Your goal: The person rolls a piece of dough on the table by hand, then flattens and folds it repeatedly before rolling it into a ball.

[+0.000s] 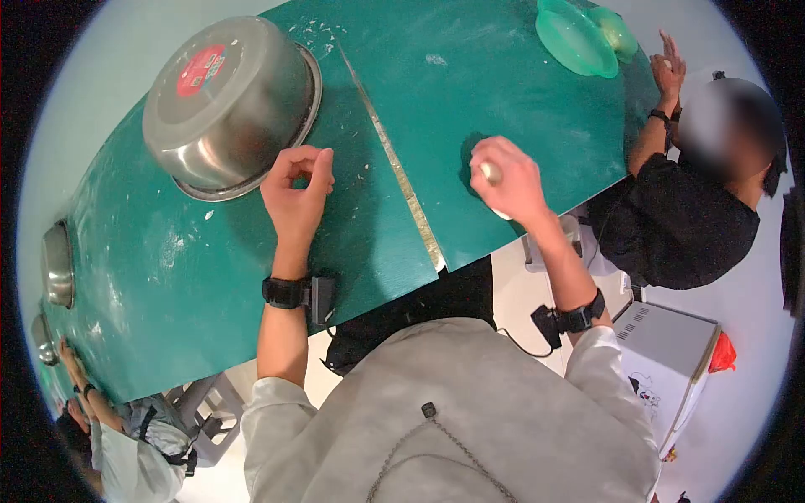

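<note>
My left hand is above the green table, its thumb and fingers curled together beside the rim of a large upturned steel bowl; whatever the fingers may pinch is too small to name. Farther right, my right hand is wrapped round a pale, rounded object, whose end shows between the fingers. A bit of white shows under that hand, near the table's front edge; its shape is mostly hidden.
A gold-coloured seam crosses the table. Green plastic bowls lie at the far right edge, near a person in black. Smaller steel bowls and other people's arms are at the left. A white cabinet stands lower right.
</note>
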A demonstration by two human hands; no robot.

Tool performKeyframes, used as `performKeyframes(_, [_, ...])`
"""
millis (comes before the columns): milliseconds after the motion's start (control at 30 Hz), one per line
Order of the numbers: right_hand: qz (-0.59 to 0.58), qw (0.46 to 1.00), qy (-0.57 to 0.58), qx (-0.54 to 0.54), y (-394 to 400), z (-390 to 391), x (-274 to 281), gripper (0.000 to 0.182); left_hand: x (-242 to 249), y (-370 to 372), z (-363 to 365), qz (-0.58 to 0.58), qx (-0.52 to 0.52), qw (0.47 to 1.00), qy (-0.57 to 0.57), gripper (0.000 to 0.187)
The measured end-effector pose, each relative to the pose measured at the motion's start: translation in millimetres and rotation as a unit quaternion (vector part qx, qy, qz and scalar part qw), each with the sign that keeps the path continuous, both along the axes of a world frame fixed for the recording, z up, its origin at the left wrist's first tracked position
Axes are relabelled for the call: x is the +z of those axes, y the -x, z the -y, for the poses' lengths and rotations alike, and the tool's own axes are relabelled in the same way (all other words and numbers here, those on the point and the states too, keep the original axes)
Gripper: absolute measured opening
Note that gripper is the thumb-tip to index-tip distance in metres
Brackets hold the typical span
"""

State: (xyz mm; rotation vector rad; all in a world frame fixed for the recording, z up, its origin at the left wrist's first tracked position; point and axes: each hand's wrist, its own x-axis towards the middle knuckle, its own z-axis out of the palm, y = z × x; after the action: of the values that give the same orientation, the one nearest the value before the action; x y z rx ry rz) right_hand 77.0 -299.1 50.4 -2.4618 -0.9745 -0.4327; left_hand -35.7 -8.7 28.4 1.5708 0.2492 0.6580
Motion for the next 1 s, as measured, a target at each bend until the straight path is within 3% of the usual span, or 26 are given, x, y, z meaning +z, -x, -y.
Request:
performKeyframes(33, [-0.087,0.996,0.0,-0.017,-6.9,-6.2,0.6,0.014,0.1,-1.2,-0.6,0.001,-0.002,1.0,0.005,0.009])
performKeyframes(167, [-0.128,0.989,0.036,-0.068,-38.8,-25.2,5.4,0.017,3.2,-2.4,4.9,0.001,-0.006,1.0,0.003,0.009])
performKeyframes(233, [-0.105,0.99,0.059,-0.068,-51.6,-30.3,6.5,0.018,2.8,-2.2,6.3,-0.003,-0.012,0.999,-0.045,0.007])
performKeyframes(300, [0.095,0.995,0.018,-0.038,-73.6,-35.1,1.0,0.016,0.9,-2.8,6.0,-0.006,-0.012,0.999,-0.037,0.007])
performKeyframes(633, [0.127,0.988,0.084,-0.003,-111.5,-62.7,-14.0,0.014,4.2,-3.6,4.7,-0.014,-0.001,0.999,-0.03,0.009])
performKeyframes(733, [0.054,0.998,-0.01,-0.038,-82.0,-59.1,-4.7,0.017,1.8,-2.9,3.2,-0.005,-0.008,1.0,-0.027,0.009])
performKeyframes(800, [0.082,0.993,-0.028,0.086,-64.1,-39.2,-1.0,0.021,1.2,-3.2,4.2,0.01,-0.012,0.999,-0.033,0.008])
performKeyframes(1000, [-0.087,0.989,0.033,0.117,-13.9,4.1,-2.4,0.032,3.9,0.0,3.3,0.001,-0.013,1.0,-0.02,0.007])
